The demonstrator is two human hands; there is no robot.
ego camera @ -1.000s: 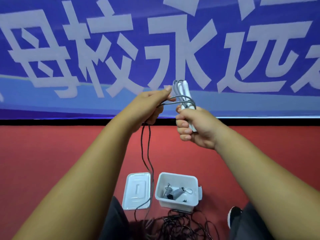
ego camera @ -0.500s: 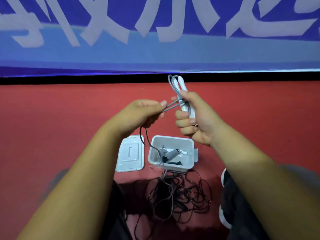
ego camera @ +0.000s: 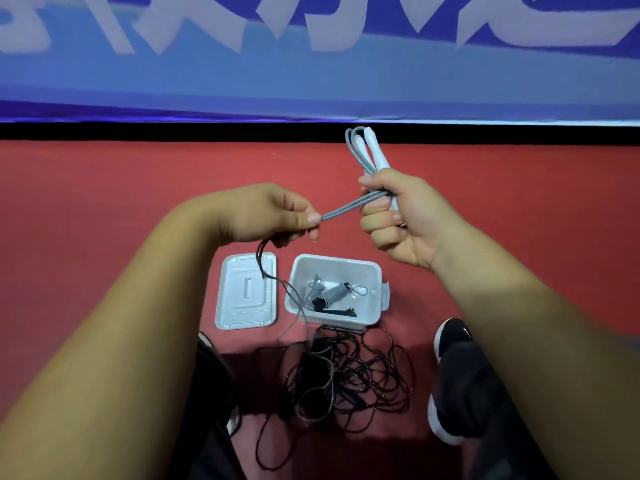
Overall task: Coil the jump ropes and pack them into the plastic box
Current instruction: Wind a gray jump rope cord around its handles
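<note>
Slack below the grey jump-rope cord [ego camera: 346, 207], pinched by the left hand [ego camera: 266, 213] while the right hand [ego camera: 408, 220] is gripping its white plastic handles [ego camera: 375, 150] above the white plastic box [ego camera: 375, 282], is probably risking a snag in the tangled black rope [ego camera: 363, 375].

Floor [ego camera: 104, 202]: red.
Laid on it: lid [ego camera: 246, 292] just beside open box [ego camera: 346, 271]; black rope [ego camera: 363, 372] tangled in front; shoe [ego camera: 450, 337] at right.
</note>
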